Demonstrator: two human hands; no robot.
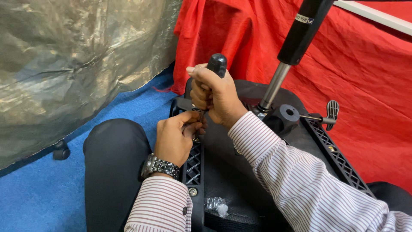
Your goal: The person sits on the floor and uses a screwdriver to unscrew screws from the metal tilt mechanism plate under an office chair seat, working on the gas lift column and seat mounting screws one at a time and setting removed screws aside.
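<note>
My right hand (216, 96) is closed around the black rubber-grip handle of a screwdriver (216, 64), long axis near vertical, tip down onto the black plastic underside of an upturned chair seat (223, 172). My left hand (174, 139) pinches the shaft at the slotted black arm bracket (193, 165). A small clear plastic bag (216, 204) lies on the seat; I cannot tell its contents.

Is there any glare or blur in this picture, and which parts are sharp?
Head view: even, soft light; glare only on the crinkled grey plastic sheet; the right hand gripping the black screwdriver handle and the left hand are sharp; the shiny metal gas cylinder rod shows a mild highlight.
</note>
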